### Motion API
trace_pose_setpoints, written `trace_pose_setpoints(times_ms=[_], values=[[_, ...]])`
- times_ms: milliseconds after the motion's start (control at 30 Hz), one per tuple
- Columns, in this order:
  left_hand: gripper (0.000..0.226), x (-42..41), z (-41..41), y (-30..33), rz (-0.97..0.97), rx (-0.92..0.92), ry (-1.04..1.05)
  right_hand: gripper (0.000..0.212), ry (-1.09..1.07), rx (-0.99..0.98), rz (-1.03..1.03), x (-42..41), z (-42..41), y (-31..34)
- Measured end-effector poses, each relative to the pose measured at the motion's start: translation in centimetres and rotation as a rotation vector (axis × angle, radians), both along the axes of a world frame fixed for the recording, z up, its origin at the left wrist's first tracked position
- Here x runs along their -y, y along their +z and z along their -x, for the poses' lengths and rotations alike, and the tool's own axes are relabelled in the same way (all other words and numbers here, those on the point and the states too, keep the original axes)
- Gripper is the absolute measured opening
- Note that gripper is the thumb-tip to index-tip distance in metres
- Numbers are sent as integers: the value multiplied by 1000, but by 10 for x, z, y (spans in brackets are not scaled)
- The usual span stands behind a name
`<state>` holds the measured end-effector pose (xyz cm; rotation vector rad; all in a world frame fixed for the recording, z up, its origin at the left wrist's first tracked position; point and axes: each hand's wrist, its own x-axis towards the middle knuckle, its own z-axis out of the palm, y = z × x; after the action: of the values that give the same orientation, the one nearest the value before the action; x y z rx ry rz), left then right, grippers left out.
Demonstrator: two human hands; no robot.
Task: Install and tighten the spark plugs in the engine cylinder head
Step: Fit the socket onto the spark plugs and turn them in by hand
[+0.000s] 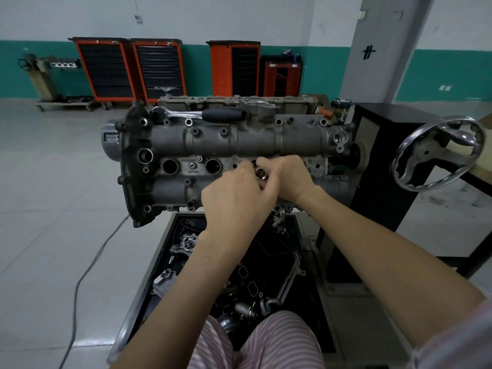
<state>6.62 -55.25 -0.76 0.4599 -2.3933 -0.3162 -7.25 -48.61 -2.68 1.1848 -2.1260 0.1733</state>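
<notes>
In a workshop with orange tool cabinets [106,69] behind, the cylinder head [213,145] sits on its stand, both hands, left hand [237,201] and right hand [288,179], fingers clamped on a chrome socket [260,173] at the third plug well (plug itself hidden), best started straight, by hand, gently.

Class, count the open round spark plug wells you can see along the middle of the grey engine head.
2: one open well near the left end, another just right of it. More may be hidden under the hands.
</notes>
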Motion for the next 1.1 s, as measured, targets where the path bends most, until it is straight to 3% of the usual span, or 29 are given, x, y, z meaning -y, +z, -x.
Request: trace_pose_setpoints(times_ms=[133,233,400,533,633,867,1033,1100], values=[[44,-1,1,-1,52,-12,24,29,108,-28,149,-4,-6,1],[32,-2,-1,-1,53,-35,11,14,89,-2,128,-3,-5,1],[27,-1,-4,0,19,-57,-58,22,-8,73,32,-2,1,0],[41,0,0,0,-31,-9,-15,16,44,42,89,-1,-2,0],[51,0,1,-1,-17,5,15,26,85,-26,155,-3,-5,2],[22,-1,-2,0,-38,-58,-49,25,45,43,138,-2,-3,0],[45,0,0,-1,-75,11,-21,17,2,55,51,0,2,-2],[51,0,1,-2,-79,17,-3,26,39,-3,91,-1,-1,-1]])
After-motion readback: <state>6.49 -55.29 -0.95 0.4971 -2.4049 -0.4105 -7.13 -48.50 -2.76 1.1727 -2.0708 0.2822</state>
